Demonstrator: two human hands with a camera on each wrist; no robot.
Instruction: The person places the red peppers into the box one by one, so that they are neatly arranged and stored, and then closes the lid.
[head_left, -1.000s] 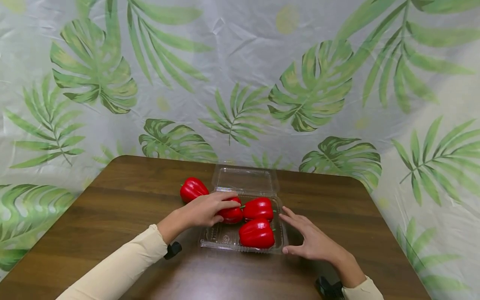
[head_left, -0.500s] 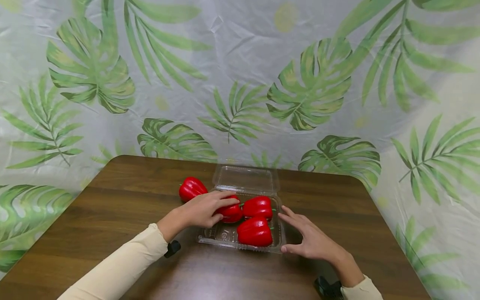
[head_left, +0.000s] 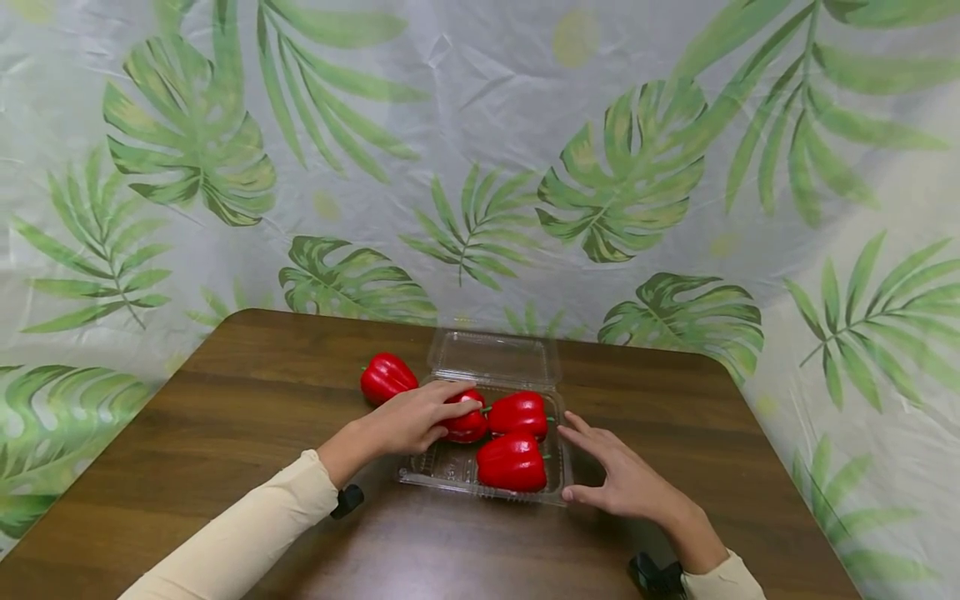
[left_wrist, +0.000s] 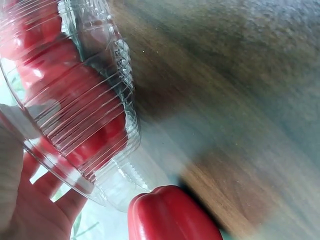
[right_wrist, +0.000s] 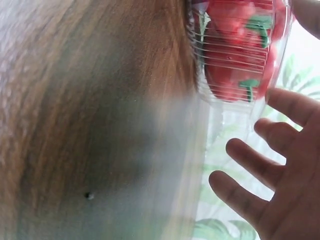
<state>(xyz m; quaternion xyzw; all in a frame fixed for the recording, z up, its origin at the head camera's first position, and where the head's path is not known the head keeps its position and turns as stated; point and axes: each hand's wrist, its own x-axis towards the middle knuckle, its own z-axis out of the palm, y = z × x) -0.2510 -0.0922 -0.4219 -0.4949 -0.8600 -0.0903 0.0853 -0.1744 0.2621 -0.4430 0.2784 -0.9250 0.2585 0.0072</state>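
Note:
A clear plastic clamshell box [head_left: 438, 473] lies on the table with its lid [head_left: 491, 357] folded back. Inside it are three red bell peppers: one at the back right [head_left: 517, 414], one at the front right [head_left: 512, 462] and one at the back left [head_left: 467, 427]. My left hand [head_left: 401, 421] reaches over the left wall and grips the back-left pepper, covering part of it. Along the box's right wall, my right hand [head_left: 626, 475] rests with spread fingers, its thumb by the front corner. The right wrist view shows those fingers [right_wrist: 245, 197] extended beside the ribbed wall.
A further red bell pepper [head_left: 386, 378] lies on the wooden table [head_left: 247, 400], outside the box at the back left. Behind the table's far edge hangs a leaf-patterned cloth [head_left: 480, 125].
Hands, peppers and box keep nearly the same places. The front-right pepper appears very slightly farther back than a second ago.

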